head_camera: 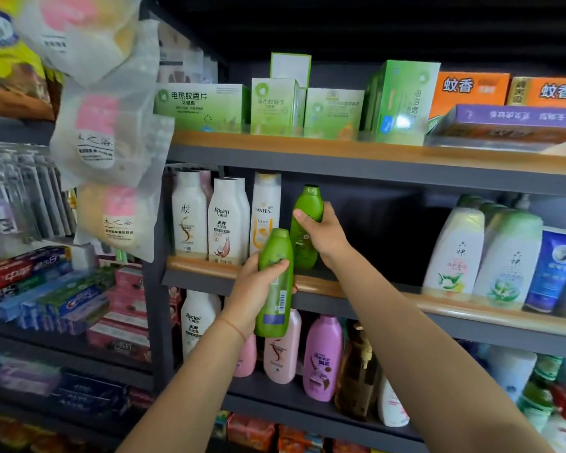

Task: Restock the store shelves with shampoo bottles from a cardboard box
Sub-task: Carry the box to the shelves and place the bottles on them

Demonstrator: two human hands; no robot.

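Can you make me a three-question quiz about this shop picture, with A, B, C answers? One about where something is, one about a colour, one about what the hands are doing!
1. Where is the Pantene bottle?
A. top shelf
B. middle shelf, left of the gap
C. bottom shelf

2. What colour are the two bottles being held?
A. green
B. blue
C. orange

3. What are the hands doing?
A. both hang empty
B. only one holds a bottle
C. each grips one bottle

Answers:
1 B: it stands beside the white Raclen bottle.
2 A: both are green with green caps.
3 C: the left hand grips the nearer green bottle, and the right hand grips the farther green bottle.
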